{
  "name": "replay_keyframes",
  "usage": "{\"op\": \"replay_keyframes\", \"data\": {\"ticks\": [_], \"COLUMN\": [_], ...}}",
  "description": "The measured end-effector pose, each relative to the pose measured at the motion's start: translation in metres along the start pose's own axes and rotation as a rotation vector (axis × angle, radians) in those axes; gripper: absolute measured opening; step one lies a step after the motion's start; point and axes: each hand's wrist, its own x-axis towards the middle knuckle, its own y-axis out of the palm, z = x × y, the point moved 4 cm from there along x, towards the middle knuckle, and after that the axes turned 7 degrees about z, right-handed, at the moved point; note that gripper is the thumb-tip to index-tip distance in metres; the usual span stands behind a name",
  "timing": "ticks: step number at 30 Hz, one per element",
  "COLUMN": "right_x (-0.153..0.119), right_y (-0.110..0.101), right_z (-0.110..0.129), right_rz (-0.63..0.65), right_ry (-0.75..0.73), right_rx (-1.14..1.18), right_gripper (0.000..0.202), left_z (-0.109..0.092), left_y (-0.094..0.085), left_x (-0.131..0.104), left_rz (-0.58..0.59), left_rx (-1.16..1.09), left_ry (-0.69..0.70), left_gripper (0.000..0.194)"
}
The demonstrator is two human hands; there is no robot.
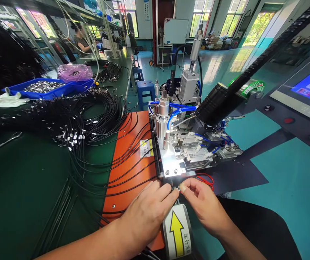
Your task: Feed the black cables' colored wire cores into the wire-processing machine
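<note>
My left hand (155,204) is closed at the near end of a machine (168,159), its fingertips pressed together over the edge of the orange plate (133,148). Facing it, my right hand (201,202) pinches thumb against forefinger, almost touching the left fingertips. What either hand holds is too small and covered to name; a speck of red shows between them. Several black cables (133,162) run across the orange plate to the machine's side rail. Just below my hands is a round white cover with a yellow arrow (177,231). A red loop (207,179) lies behind my right hand.
Bundled black cables (100,112) with metal ends cover the green bench (22,173) on the left. Behind them sits a blue tray (43,95) of small metal parts beside white gloves (7,99). A control panel (301,104) stands right; a person (81,41) sits far back.
</note>
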Motion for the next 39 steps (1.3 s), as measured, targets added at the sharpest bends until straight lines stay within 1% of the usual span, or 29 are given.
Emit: {"op": "replay_keyframes", "data": {"ticks": [6, 10, 17, 32, 39], "right_x": [-0.0010, -0.0018, -0.0023, -0.0024, -0.0012], "right_y": [0.0012, 0.0011, 0.0018, 0.0023, 0.0045], "right_z": [-0.0003, 0.0000, 0.0016, -0.0034, -0.0063], "right_rz": [0.019, 0.009, -0.024, -0.027, -0.030], "right_ry": [-0.007, -0.007, 0.000, 0.010, 0.003], "right_rx": [0.050, 0.077, 0.052, 0.060, 0.081], "right_gripper": [0.029, 0.029, 0.029, 0.030, 0.031], "left_z": [0.0004, 0.0010, 0.0010, 0.0007, 0.0014], "left_y": [-0.0008, -0.0002, 0.0004, -0.0018, 0.0021], "left_x": [0.0001, -0.0007, -0.0009, 0.0007, -0.0015], "left_rz": [-0.010, -0.016, -0.033, -0.054, -0.045], "left_rx": [-0.013, -0.009, 0.014, 0.021, 0.020], "left_ry": [0.016, 0.021, 0.024, 0.020, 0.011], "left_gripper": [0.037, 0.038, 0.036, 0.034, 0.038]}}
